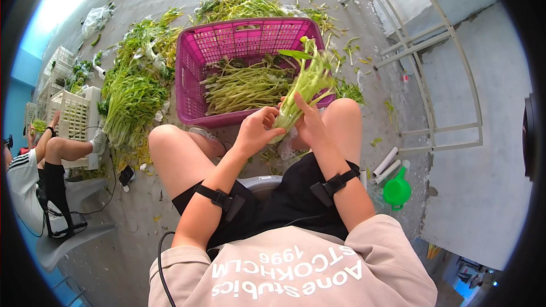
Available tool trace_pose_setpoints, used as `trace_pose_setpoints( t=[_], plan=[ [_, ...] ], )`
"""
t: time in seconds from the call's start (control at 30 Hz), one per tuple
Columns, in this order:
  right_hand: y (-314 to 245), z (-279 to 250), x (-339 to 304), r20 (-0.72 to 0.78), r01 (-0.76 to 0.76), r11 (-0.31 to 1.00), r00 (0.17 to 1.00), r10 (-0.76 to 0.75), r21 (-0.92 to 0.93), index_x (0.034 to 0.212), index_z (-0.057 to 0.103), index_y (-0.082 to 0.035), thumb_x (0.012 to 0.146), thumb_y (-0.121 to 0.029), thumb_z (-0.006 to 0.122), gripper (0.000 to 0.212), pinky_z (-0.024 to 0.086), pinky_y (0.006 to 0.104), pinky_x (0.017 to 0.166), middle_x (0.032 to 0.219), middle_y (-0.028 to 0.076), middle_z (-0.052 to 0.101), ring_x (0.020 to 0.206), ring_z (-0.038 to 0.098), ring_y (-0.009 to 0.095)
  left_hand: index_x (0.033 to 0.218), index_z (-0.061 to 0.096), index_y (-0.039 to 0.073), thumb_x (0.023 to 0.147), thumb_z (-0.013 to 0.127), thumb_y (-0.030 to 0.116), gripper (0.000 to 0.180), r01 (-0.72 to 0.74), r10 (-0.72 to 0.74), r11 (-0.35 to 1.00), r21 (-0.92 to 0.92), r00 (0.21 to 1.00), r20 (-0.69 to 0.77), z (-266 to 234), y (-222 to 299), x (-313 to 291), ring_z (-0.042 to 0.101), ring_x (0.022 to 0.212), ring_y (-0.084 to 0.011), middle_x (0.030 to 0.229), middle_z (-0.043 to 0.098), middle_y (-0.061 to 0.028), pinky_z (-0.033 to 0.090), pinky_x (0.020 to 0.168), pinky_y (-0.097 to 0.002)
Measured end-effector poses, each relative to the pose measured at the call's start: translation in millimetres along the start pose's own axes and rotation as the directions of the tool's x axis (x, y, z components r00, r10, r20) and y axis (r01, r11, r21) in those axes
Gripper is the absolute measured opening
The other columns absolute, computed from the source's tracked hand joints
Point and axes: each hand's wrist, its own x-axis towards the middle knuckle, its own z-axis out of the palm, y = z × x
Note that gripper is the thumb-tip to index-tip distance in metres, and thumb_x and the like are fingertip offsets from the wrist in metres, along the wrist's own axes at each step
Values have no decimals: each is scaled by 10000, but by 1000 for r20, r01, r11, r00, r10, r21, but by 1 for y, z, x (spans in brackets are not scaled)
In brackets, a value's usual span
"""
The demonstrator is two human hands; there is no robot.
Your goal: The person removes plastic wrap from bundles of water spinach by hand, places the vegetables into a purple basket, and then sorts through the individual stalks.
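A bunch of green leafy stalks (310,77) is held upright and slightly tilted to the right in front of my knees. Around its lower part, my right hand (309,120) grips it from the right side. My left hand (259,132) is at the bunch's lower left, fingers curled and thumb against the stalks. A shiny clear film seems to lie over the lower stalks. Just beyond my hands stands a purple plastic crate (190,115), with a layer of trimmed green stalks (244,88) lying in it. The bunch hides part of the crate's right side.
Heaps of leafy greens (133,94) lie left of the crate, and more greens (244,0) behind it. A metal frame (435,40) stands at the right, near a green plastic scoop (397,190) and white rolls (387,162). Another person (34,176) sits at far left by white crates (71,116).
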Motion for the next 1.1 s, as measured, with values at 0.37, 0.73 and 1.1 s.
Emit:
trace_pose_setpoints(
  t=[0.37, 0.73, 1.1],
  plan=[
    [-8, -4, 1, -9, 14, 959, 1000, -12, 284, 1130, 533, -61, 904, -121, 660, 266, 532, 392, 795, 825, 69, 601, 770, 627, 228, 1112, 671, 23, 873, 760, 202, 311, 12, 68, 903, -429, 983, 171, -3, -11, 6, 620, 892, -107, 1023, 673, -9, 504, 800, -275],
    [-15, -9, -2, 74, 27, 931, 996, -57, 363, 1159, 547, -46, 902, -145, 588, 278, 530, 377, 786, 774, 54, 562, 725, 586, 191, 998, 703, 11, 915, 713, 193, 200, 230, -63, 799, -555, 951, 303, -5, -12, 3, 607, 809, -76, 896, 680, -11, 487, 726, -239],
    [-19, -18, 2, 144, 68, 935, 982, -125, 347, 1137, 577, -64, 915, -152, 568, 238, 546, 397, 805, 790, 46, 554, 760, 589, 197, 929, 696, 23, 910, 726, 222, 203, 155, 8, 869, -471, 946, 325, -10, -11, 3, 562, 777, -60, 832, 649, 11, 460, 726, -250]
  ],
)
